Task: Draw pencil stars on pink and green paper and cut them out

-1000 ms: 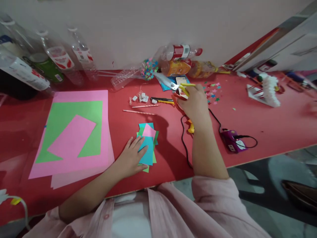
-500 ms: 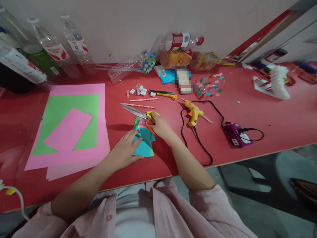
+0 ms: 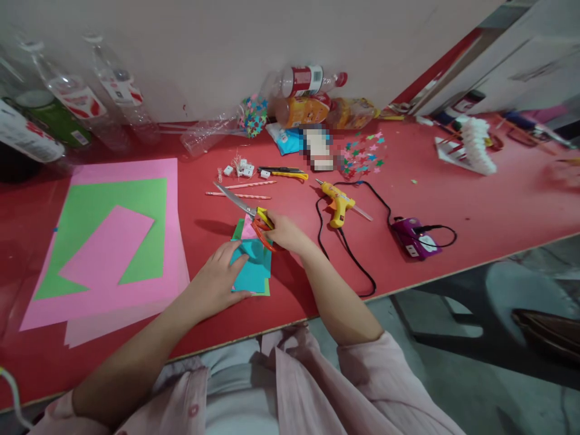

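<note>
My right hand (image 3: 286, 233) grips a pair of scissors (image 3: 234, 199) by their yellow and orange handles. The blades point up and to the left over the red table, and appear closed or nearly so. Beneath the handles lies a small stack of cut paper, with blue pieces (image 3: 250, 281) on top and green and pink ones showing at the upper edge. My left hand (image 3: 216, 277) rests flat on the left side of this stack, fingers spread. The lower layers are partly hidden by both hands.
Pink and green sheets (image 3: 149, 248) lie at left. Beyond the scissors are striped sticks (image 3: 251, 184), a yellow cutter (image 3: 294, 175) and small white pieces (image 3: 244, 169). A yellow glue gun (image 3: 338, 205) is cabled to a purple box (image 3: 414, 238). Plastic bottles (image 3: 118, 90) line the wall.
The view has shifted, so the table things appear farther left. The scissors have swung to a steeper angle, uncovering the left end of a striped stick. My left hand stays on the paper.
</note>
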The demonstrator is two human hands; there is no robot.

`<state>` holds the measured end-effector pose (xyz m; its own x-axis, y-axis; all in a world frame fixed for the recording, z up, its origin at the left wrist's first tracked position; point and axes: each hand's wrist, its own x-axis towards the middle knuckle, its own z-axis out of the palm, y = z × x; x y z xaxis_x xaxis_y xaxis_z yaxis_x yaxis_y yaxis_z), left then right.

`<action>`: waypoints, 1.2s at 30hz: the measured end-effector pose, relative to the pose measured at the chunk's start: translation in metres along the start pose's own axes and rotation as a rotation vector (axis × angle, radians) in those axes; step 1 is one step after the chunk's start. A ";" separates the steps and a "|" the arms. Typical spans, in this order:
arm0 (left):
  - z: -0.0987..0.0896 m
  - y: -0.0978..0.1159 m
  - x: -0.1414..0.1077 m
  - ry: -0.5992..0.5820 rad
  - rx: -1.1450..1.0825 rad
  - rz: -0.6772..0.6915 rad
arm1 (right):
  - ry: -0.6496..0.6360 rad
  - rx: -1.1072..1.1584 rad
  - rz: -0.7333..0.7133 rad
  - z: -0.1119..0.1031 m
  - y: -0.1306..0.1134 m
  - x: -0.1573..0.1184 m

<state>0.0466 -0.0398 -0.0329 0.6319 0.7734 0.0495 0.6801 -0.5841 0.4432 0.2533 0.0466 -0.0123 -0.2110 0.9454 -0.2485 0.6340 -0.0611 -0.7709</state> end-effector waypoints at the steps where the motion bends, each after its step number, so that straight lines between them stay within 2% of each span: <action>1: 0.001 0.000 0.000 0.005 -0.004 -0.004 | -0.012 0.001 -0.021 0.001 0.000 -0.001; 4: 0.002 0.000 -0.001 0.018 -0.033 -0.012 | -0.019 -0.018 -0.070 0.005 -0.001 -0.003; 9: -0.003 -0.002 0.002 0.020 -0.170 -0.073 | -0.001 -0.032 -0.062 0.008 -0.004 -0.004; 10: -0.006 -0.004 0.003 0.059 -0.228 -0.113 | -0.004 -0.017 -0.062 0.008 -0.004 -0.004; 12: -0.011 -0.009 0.006 0.212 -0.370 -0.238 | -0.019 0.045 -0.074 0.007 -0.005 -0.004; 13: -0.014 -0.011 0.007 0.290 -0.470 -0.308 | -0.030 0.093 -0.088 0.007 -0.007 -0.005; 14: -0.017 -0.014 0.008 0.318 -0.608 -0.372 | -0.042 0.150 -0.107 0.006 -0.009 -0.006; 15: -0.020 -0.016 0.009 0.284 -0.785 -0.425 | -0.055 0.212 -0.132 0.006 -0.013 -0.008; 18: -0.030 -0.020 0.009 0.020 -1.301 -0.576 | -0.083 0.331 -0.204 0.005 -0.029 -0.012; 20: -0.038 -0.023 0.009 -0.038 -1.450 -0.650 | -0.063 0.318 -0.223 0.003 -0.041 -0.011; 22: -0.047 -0.027 0.008 0.039 -1.449 -0.675 | 0.046 0.286 -0.232 0.002 -0.049 -0.006; 25: -0.061 -0.040 0.007 0.271 -1.359 -0.685 | 0.238 0.369 -0.200 0.005 -0.050 0.005; 27: -0.065 -0.050 0.005 0.424 -1.355 -0.707 | 0.213 0.513 -0.121 0.012 -0.046 0.009; 29: -0.061 -0.056 0.003 0.522 -1.410 -0.764 | 0.100 0.619 -0.051 0.021 -0.043 0.008; 31: -0.052 -0.057 0.000 0.539 -1.476 -0.817 | -0.014 0.655 -0.004 0.031 -0.041 0.003; 33: -0.042 -0.053 -0.002 0.485 -1.489 -0.808 | -0.096 0.676 0.014 0.040 -0.042 -0.002; 36: -0.036 -0.042 -0.004 0.365 -1.538 -0.760 | -0.099 0.684 0.014 0.049 -0.045 -0.006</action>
<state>0.0022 -0.0091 -0.0194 0.1140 0.8766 -0.4676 -0.3159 0.4782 0.8195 0.1893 0.0280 -0.0049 -0.2936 0.9113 -0.2886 0.0323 -0.2923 -0.9558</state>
